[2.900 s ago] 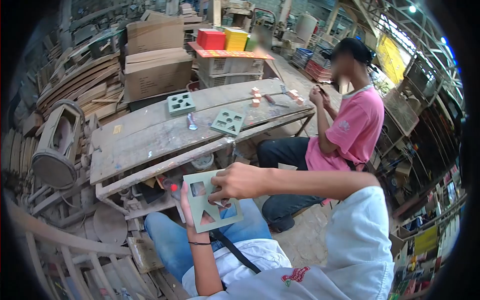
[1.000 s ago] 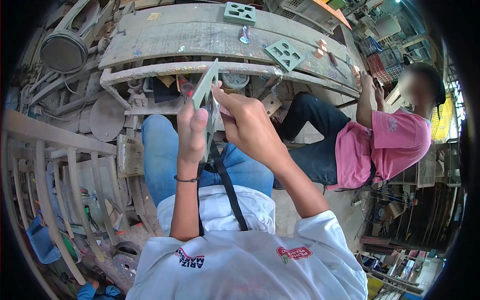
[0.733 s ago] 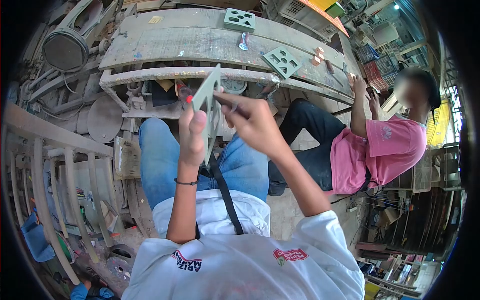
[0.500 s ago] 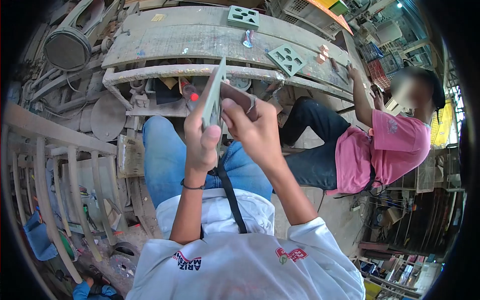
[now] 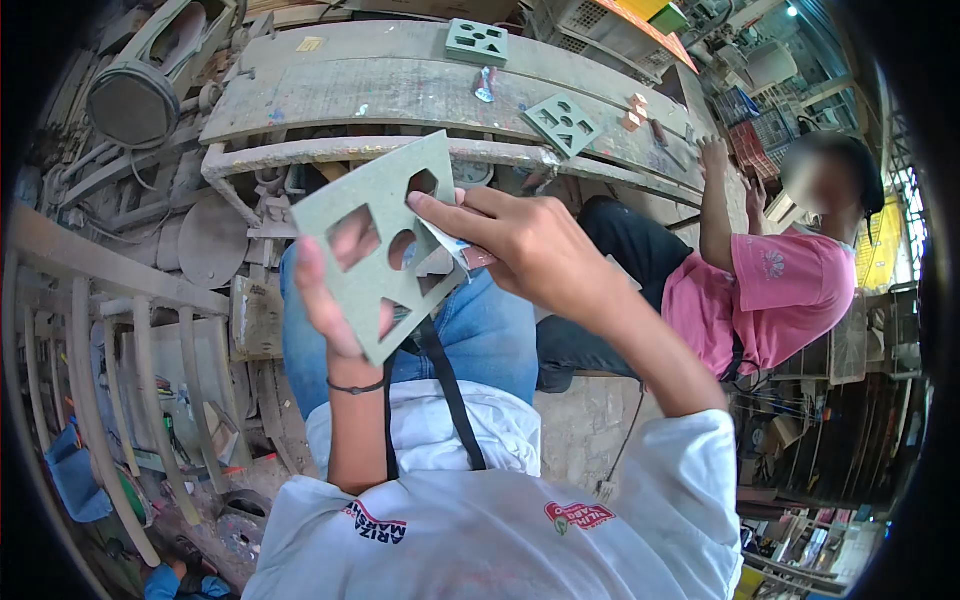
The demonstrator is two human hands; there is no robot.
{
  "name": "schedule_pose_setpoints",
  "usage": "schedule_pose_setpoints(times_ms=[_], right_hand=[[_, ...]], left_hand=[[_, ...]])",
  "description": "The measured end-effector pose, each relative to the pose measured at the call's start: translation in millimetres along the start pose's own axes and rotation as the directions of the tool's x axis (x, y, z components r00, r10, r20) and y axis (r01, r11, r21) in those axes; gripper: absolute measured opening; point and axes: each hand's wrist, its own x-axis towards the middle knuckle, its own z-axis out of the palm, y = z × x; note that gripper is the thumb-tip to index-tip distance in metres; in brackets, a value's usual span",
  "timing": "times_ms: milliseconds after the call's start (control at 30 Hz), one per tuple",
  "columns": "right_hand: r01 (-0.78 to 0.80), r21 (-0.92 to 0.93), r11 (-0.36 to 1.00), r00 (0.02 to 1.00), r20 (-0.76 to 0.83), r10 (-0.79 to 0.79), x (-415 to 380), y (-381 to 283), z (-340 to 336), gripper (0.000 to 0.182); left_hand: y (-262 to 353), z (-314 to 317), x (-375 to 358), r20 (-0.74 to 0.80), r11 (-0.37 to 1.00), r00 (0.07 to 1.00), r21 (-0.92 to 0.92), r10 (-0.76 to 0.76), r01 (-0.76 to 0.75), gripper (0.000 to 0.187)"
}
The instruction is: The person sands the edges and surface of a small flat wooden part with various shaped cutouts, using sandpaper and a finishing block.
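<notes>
A flat green board [image 5: 372,280] with several shaped cut-outs is tilted up above my lap, its broad face towards me. My left hand [image 5: 325,305] grips it from behind and along its left edge; some fingers show through the holes. In my right hand [image 5: 545,245] is a folded piece of sandpaper [image 5: 453,242], pale with print on one side and reddish on the other. The right fingers press it against the board's right edge, by the hexagonal hole. Part of the sandpaper is hidden under the fingers.
On the wooden bench [image 5: 330,90] ahead lie two similar green boards [image 5: 477,42], a small tube-like packet [image 5: 486,84], pinkish wooden blocks [image 5: 634,113] and a tool with a dark handle [image 5: 660,133]. A co-worker in a pink shirt [image 5: 790,285] sits at the right. Wooden railings [image 5: 150,400] stand left.
The board has turned from edge-on to face me and shifted left. My right hand with the sandpaper has moved to its right edge. The co-worker's hands have risen slightly from the bench.
</notes>
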Motion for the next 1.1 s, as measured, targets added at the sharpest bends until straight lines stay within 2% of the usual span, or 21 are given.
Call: schedule_pose_setpoints(times_ms=[33,67,100,167,233,267,333,367,433,467,500,567,633,700,833,933,967,1000,1033,1067,1100], right_hand=[[0.041,-0.085,0.996,0.996,0.082,-0.034,-1,4,-6,0.068],[0.114,-0.131,0.985,0.993,0.044,-0.109,-3,11,-7,0.066],[0.109,-0.134,0.985,0.994,0.044,-0.104,-4,15,-10,0.066],[0.184,-0.197,0.963,0.98,0.111,-0.164,-5,20,-18,0.064],[0.246,-0.248,0.937,0.969,0.096,-0.229,-3,27,-25,0.063],[0.317,-0.274,0.908,0.948,0.119,-0.295,-1,31,-29,0.057],[0.413,-0.334,0.847,0.911,0.168,-0.378,2,39,-32,0.049],[0.452,-0.334,0.827,0.892,0.156,-0.424,4,46,-29,0.047],[0.484,-0.38,0.788,0.874,0.254,-0.414,10,50,-36,0.045],[0.526,-0.389,0.756,0.85,0.278,-0.448,13,52,-38,0.043],[0.522,-0.384,0.761,0.852,0.273,-0.447,16,54,-37,0.043],[0.637,-0.376,0.673,0.77,0.274,-0.576,20,57,-33,0.042],[0.641,-0.354,0.681,0.766,0.241,-0.596,20,55,-27,0.039],[0.617,-0.338,0.71,0.787,0.259,-0.56,14,50,-21,0.04],[0.587,-0.343,0.733,0.81,0.248,-0.532,11,46,-25,0.033],[0.587,-0.331,0.739,0.809,0.258,-0.528,9,50,-23,0.034],[0.593,-0.321,0.738,0.805,0.262,-0.533,7,52,-21,0.034],[0.533,-0.326,0.78,0.843,0.283,-0.457,4,55,-19,0.036],[0.47,-0.339,0.815,0.875,0.302,-0.378,1,57,-19,0.037],[0.393,-0.306,0.867,0.898,0.328,-0.292,-1,57,-20,0.052],[0.393,-0.3,0.869,0.898,0.33,-0.292,-4,57,-17,0.052]], left_hand=[[1,-2,1,0.005,1.0,1.0,-0.005,-0.008,0.008,0.105],[2,-4,1,0.058,0.998,0.997,-0.044,-0.049,0.052,0.104],[2,-4,2,0.112,0.993,0.99,-0.079,-0.084,0.093,0.104],[1,1,5,0.058,0.991,0.995,-0.1,-0.085,0.09,0.098],[2,-14,11,0.369,0.881,0.917,-0.371,-0.15,0.293,0.104],[4,-17,16,0.368,0.882,0.917,-0.366,-0.156,0.297,0.104],[7,-21,23,0.59,0.789,0.788,-0.394,-0.175,0.471,0.103],[9,-21,22,0.583,0.789,0.791,-0.391,-0.186,0.474,0.103],[11,-21,22,0.341,0.814,0.863,-0.326,-0.374,0.481,0.102],[9,-26,25,0.412,0.788,0.825,-0.316,-0.388,0.528,0.1],[8,-27,27,0.407,0.787,0.824,-0.313,-0.395,0.531,0.1],[6,-25,28,0.347,0.789,0.793,-0.195,-0.5,0.583,0.099],[5,-24,26,0.264,0.813,0.81,-0.129,-0.524,0.568,0.097],[0,-29,27,0.311,0.702,0.812,-0.409,-0.494,0.583,0.093],[-4,-32,30,0.322,0.708,0.803,-0.38,-0.501,0.595,0.09],[-4,-21,29,0.323,0.669,0.772,-0.385,-0.547,0.636,0.09],[-3,-12,29,0.233,0.745,0.798,-0.287,-0.556,0.602,0.091],[-2,-9,28,0.139,0.802,0.821,-0.179,-0.553,0.57,0.092],[-3,-11,29,0.131,0.802,0.823,-0.183,-0.553,0.568,0.092],[-3,-13,30,0.215,0.787,0.81,-0.2,-0.546,0.584,0.092],[-4,-14,31,0.299,0.768,0.79,-0.216,-0.535,0.602,0.093]])
